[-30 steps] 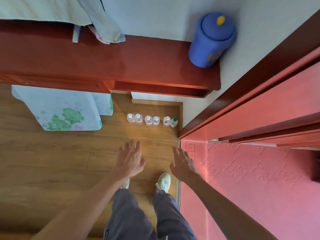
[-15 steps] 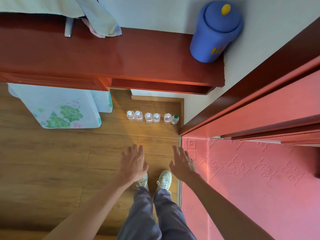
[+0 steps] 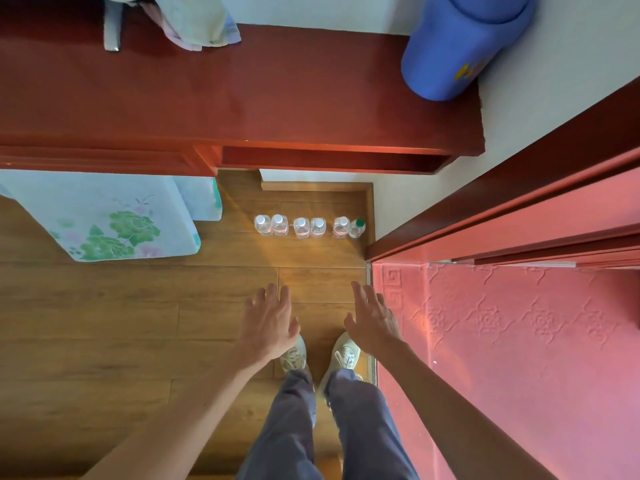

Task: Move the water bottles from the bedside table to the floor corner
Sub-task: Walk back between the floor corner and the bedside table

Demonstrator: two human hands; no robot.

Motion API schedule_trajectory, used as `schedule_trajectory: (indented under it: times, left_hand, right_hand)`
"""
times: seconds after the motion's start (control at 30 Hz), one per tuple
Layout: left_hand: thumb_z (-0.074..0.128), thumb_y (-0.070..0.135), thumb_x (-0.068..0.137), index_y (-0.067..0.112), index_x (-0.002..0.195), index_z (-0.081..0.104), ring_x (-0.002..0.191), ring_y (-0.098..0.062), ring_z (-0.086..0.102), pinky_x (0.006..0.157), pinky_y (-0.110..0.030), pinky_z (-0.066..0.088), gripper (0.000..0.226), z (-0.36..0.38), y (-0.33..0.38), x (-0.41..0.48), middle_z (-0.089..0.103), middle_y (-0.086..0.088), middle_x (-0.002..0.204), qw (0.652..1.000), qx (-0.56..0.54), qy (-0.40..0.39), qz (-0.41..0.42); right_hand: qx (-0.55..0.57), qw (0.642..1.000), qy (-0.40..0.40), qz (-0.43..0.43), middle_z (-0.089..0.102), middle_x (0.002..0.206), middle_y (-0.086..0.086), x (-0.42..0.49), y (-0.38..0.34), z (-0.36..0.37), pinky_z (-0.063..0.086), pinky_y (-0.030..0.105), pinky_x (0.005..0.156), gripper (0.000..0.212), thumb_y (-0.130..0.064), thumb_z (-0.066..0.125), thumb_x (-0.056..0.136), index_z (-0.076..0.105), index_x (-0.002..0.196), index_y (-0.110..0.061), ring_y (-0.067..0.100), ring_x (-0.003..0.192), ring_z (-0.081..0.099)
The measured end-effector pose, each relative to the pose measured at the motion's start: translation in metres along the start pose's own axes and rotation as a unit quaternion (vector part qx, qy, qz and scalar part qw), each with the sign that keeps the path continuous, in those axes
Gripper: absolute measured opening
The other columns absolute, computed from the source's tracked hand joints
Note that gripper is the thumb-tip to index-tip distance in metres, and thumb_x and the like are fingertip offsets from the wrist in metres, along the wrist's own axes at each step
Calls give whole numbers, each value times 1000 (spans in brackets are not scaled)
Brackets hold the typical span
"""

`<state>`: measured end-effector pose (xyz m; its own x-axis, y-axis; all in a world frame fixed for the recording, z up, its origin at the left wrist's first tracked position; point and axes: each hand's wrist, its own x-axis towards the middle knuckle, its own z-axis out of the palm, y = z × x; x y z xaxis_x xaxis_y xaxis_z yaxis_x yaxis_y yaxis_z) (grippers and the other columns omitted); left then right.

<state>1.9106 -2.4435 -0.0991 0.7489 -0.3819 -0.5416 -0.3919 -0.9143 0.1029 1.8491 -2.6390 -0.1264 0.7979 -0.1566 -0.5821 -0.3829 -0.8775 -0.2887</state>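
Clear plastic water bottles (image 3: 309,226), six of them, stand upright in a row on the wood floor (image 3: 104,323) at the far corner, under the open end of the dark red counter (image 3: 242,98). They sit in three close pairs, each pair touching or nearly so. Five caps look white; the rightmost bottle (image 3: 357,228) has a green cap and stands just beside the baseboard and white wall (image 3: 398,209).

Your left hand (image 3: 268,322) hangs palm down over the floor, near side of the row, well apart from the bottles. Grip wide, fingers spread, holding nothing. Your right hand (image 3: 374,320) is level with it, also palm down, grip wide and empty, just over the edge where the wood meets the pink patterned floor (image 3: 519,358). Both forearms are bare.

Your white sneakers (image 3: 343,355) show below the hands, toes pointing at the bottles, grey trousers (image 3: 311,427) above them.

On the counter top: a blue lidded container (image 3: 457,53) at the far right end against the wall, and a pale cloth (image 3: 194,22) at the far left, partly cut off. A floral bedsheet (image 3: 104,220) drapes down to the floor at left, apart from the leftmost bottle. Red door frame (image 3: 502,188) runs diagonally at right.
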Motion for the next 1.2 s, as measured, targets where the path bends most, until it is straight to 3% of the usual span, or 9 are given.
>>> schedule_trajectory:
  times: [0.13,0.47,0.77,0.93,1.2]
  left_hand:
    - [51,46,88,9,133,43,111,-27,54,87,-40,49,59,14,-1,14,52,-11,127,1000,-3,-4,-5]
    - [47,47,90,9,138,35,114,-26,52,92,-38,49,62,72,23,97,47,-11,133,1000,-22,19,-11]
    - [52,45,86,9,135,42,111,-30,55,87,-43,48,61,141,50,192,52,-14,127,997,-48,48,-34]
    - [51,43,87,9,134,40,111,-29,52,88,-42,46,59,170,52,240,49,-12,124,996,-61,65,-23]
    - [51,40,88,9,135,39,113,-31,51,86,-43,45,57,194,46,317,51,-10,126,992,-81,98,14]
  right_hand:
    - [6,1000,0,-3,37,142,5,15,6,9,48,41,96,61,-24,48,93,22,147,-19,24,123,43]
    - [12,998,17,-53,33,145,6,94,52,30,46,33,96,65,-24,50,94,20,151,-18,23,126,42]
    - [-26,997,-7,-71,28,148,8,181,107,77,44,39,105,67,-32,47,97,14,154,-17,26,132,36]
    - [-30,997,13,-66,35,141,8,226,126,96,50,41,95,62,-27,52,93,25,148,-19,26,125,43]
    - [-45,998,37,-37,38,136,7,299,128,110,46,43,92,61,-22,54,90,26,144,-20,28,120,47]
